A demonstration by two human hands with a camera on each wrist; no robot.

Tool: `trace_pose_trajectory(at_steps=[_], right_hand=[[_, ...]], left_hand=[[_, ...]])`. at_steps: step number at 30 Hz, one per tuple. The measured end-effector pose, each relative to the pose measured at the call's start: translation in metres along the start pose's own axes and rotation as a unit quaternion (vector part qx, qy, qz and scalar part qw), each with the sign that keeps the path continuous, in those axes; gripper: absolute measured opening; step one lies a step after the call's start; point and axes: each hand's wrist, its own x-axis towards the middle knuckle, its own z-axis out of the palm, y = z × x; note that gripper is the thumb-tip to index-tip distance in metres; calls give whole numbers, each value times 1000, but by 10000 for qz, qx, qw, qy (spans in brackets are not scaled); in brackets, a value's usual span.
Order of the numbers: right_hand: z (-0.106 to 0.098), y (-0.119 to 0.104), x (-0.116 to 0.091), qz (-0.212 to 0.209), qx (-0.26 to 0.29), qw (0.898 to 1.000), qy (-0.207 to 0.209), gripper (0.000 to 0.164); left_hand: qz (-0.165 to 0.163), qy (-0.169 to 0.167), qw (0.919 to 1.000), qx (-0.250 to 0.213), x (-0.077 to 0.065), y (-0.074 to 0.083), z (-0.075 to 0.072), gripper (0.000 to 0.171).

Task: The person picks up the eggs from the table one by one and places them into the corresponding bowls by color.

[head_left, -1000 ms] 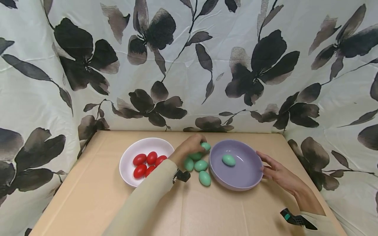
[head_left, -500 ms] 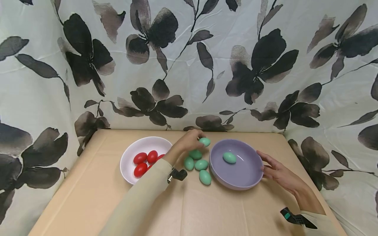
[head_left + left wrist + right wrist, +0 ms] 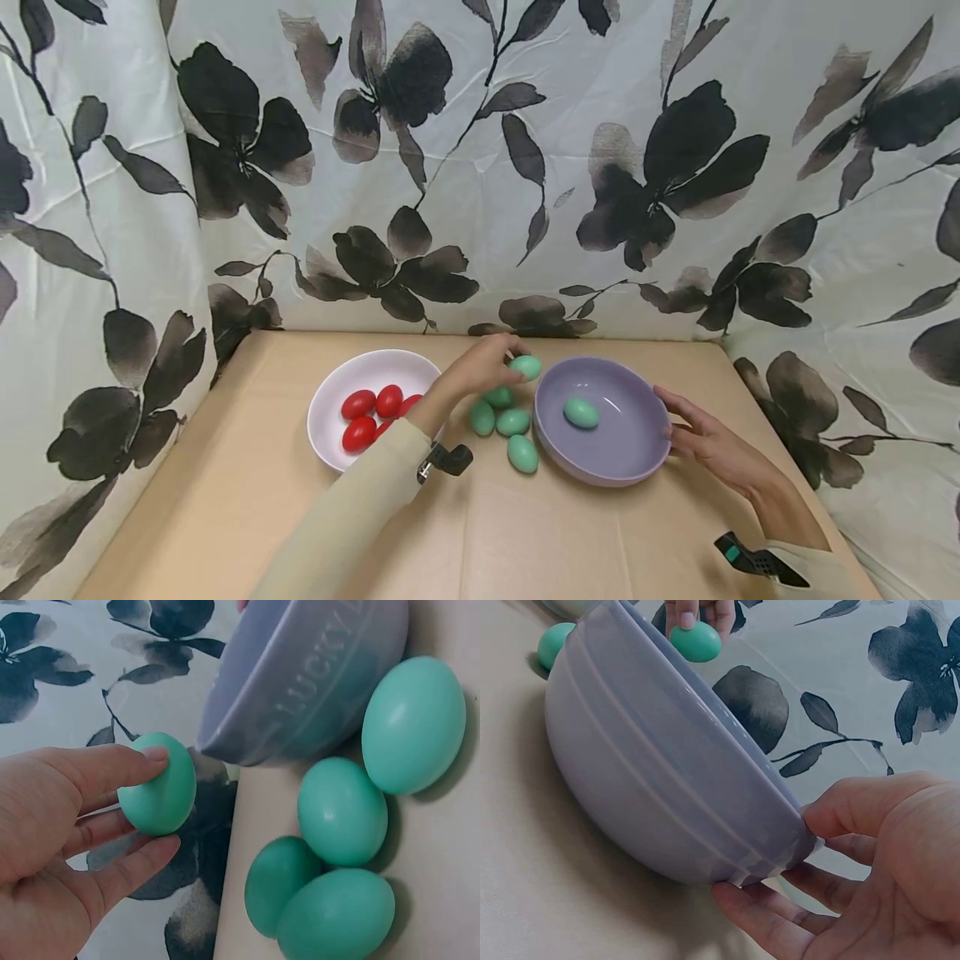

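Note:
My left hand [image 3: 480,368] pinches a green egg [image 3: 159,786] between thumb and fingers, held above the table just left of the purple bowl [image 3: 600,471]. Below it, several more green eggs [image 3: 513,422] lie grouped on the table against the bowl's left side. Inside the bowl rests one green egg [image 3: 581,412]. My right hand [image 3: 720,446] holds the bowl's right side, thumb [image 3: 840,806] at the rim and fingertips against the lower wall. Raised letters show on the bowl's outside in the left wrist view.
On the left stands a white bowl [image 3: 324,425] with several red eggs [image 3: 360,434], partly hidden by my left forearm. The tan table [image 3: 540,542] ends at the back against a floral cloth [image 3: 525,200], which also hangs at both sides.
The left hand has lifted the pinched green egg off the group and shifted it slightly toward the purple bowl. My right hand stays on the bowl.

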Motion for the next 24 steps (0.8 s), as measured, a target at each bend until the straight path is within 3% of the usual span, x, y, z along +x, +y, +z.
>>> trace_pose_trajectory(at_steps=[10,24], right_hand=[[-1,1,0,-17,-21,10000,31,70],[1,-2,1,-58,-14,10000,36,69]], left_hand=[[76,-103,9998,-154,-8,22,2,34],[644,-401,9968,-264,-9,37,16,34]])
